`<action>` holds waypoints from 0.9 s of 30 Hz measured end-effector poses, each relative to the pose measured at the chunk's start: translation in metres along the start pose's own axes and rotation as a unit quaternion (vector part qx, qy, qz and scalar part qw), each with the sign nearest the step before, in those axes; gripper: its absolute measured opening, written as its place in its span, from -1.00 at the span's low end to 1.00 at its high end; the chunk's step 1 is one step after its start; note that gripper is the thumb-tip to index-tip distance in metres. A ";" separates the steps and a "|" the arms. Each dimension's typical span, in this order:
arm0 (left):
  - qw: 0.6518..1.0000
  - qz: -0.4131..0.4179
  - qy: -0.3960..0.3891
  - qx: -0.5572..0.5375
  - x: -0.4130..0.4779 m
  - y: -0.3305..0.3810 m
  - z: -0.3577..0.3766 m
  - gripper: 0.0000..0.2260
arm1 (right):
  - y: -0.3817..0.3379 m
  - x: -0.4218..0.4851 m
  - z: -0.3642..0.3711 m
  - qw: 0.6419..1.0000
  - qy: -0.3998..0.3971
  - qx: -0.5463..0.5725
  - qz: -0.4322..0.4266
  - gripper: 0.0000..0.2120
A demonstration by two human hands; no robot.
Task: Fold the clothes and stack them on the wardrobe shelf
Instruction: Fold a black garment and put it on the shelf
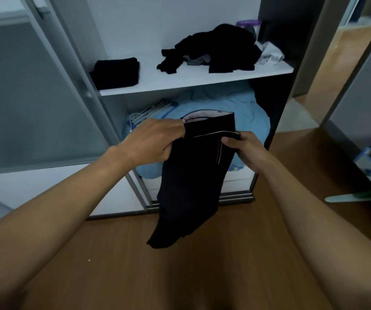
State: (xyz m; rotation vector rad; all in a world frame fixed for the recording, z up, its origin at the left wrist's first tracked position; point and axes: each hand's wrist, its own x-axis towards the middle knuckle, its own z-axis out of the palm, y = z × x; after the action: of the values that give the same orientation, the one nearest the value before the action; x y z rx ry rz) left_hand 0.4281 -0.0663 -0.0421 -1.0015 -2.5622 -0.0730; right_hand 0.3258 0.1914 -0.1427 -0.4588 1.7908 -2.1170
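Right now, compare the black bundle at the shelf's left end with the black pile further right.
The folded bundle is a neat, compact block; the loose pile is crumpled and sprawling. The bundle is smaller and lower than the pile. The bundle looks all black, while grey cloth shows within the pile. Both are dark clothing on the same white shelf.

Black clothes against a white shelf

Black trousers with pale waistband lining; black folded garment; white shelf; light-blue bedding; brown wood floor.
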 end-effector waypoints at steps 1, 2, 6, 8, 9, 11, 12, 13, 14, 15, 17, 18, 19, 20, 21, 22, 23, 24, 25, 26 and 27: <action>0.999 -0.033 0.009 -0.004 -0.003 -0.004 -0.001 -0.66 | -0.006 0.000 0.003 1.000 0.017 -0.014 -0.019 -0.90; 0.997 -0.071 0.019 -0.013 -0.008 -0.009 -0.001 -0.70 | -0.012 -0.001 0.006 0.998 0.035 -0.034 -0.037 -0.91; 0.978 -0.182 0.053 -0.082 -0.028 -0.026 0.007 -0.73 | -0.030 -0.007 0.027 0.985 0.059 -0.128 -0.103 -0.90; 0.969 -0.222 0.070 -0.077 -0.029 -0.030 0.015 -0.65 | -0.037 -0.011 0.037 0.979 0.063 -0.139 -0.133 -0.93; 0.965 -0.240 0.082 -0.067 -0.028 -0.031 0.020 -0.62 | -0.042 -0.013 0.041 0.976 0.064 -0.143 -0.148 -0.93; 0.950 -0.277 0.123 -0.078 -0.027 -0.032 0.029 -0.65 | -0.054 -0.017 0.049 0.971 0.063 -0.158 -0.170 -0.92; 0.934 -0.299 0.155 -0.119 -0.026 -0.032 0.033 -0.70 | -0.059 -0.019 0.053 0.968 0.062 -0.166 -0.179 -0.91; 0.907 -0.325 0.196 -0.183 -0.024 -0.030 0.038 -0.73 | -0.064 -0.020 0.056 0.965 0.061 -0.171 -0.187 -0.90; 0.863 -0.354 0.244 -0.265 -0.022 -0.029 0.042 -0.68 | -0.067 -0.021 0.058 0.964 0.063 -0.173 -0.194 -0.91; 0.798 -0.379 0.292 -0.365 -0.020 -0.027 0.047 -0.58 | -0.070 -0.022 0.061 0.963 0.066 -0.169 -0.201 -0.92; 0.615 -0.410 0.320 -0.592 -0.020 -0.026 0.061 -0.41 | -0.073 -0.026 0.064 0.964 0.072 -0.143 -0.211 -0.93; 0.539 -0.410 0.276 -0.682 -0.021 -0.025 0.070 -0.39 | -0.074 -0.028 0.066 0.965 0.074 -0.134 -0.212 -0.92; 0.501 -0.412 0.214 -0.731 -0.023 -0.022 0.077 -0.41 | -0.074 -0.031 0.067 0.966 0.073 -0.134 -0.210 -0.91; 0.496 -0.417 0.157 -0.746 -0.023 -0.017 0.082 -0.46 | -0.074 -0.033 0.065 0.967 0.070 -0.141 -0.200 -0.90; 0.511 -0.422 0.125 -0.738 -0.023 -0.013 0.089 -0.52 | -0.074 -0.036 0.062 0.970 0.062 -0.151 -0.181 -0.90; 0.530 -0.426 0.126 -0.723 -0.021 -0.010 0.093 -0.59 | -0.074 -0.039 0.056 0.974 0.049 -0.161 -0.153 -0.91; 0.542 -0.423 0.144 -0.712 -0.017 -0.008 0.095 -0.63 | -0.075 -0.042 0.049 0.978 0.034 -0.168 -0.120 -0.91; 0.549 -0.416 0.162 -0.707 -0.013 -0.006 0.096 -0.64 | -0.076 -0.047 0.042 0.981 0.022 -0.168 -0.091 -0.92; 0.551 -0.406 0.176 -0.708 -0.011 -0.006 0.096 -0.64 | -0.076 -0.051 0.035 0.984 0.019 -0.163 -0.072 -0.93; 0.548 -0.393 0.182 -0.716 -0.011 -0.006 0.097 -0.62 | -0.077 -0.055 0.031 0.985 0.030 -0.160 -0.064 -0.93; 0.542 -0.380 0.174 -0.729 -0.012 -0.006 0.097 -0.59 | -0.077 -0.059 0.028 0.983 0.051 -0.161 -0.067 -0.91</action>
State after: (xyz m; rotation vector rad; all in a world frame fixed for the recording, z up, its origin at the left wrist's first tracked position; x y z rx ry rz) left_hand 0.3996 -0.0602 -0.1354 0.0539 -1.8239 -2.5714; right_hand 0.3872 0.2052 -0.0647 -0.5728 2.2336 -1.9706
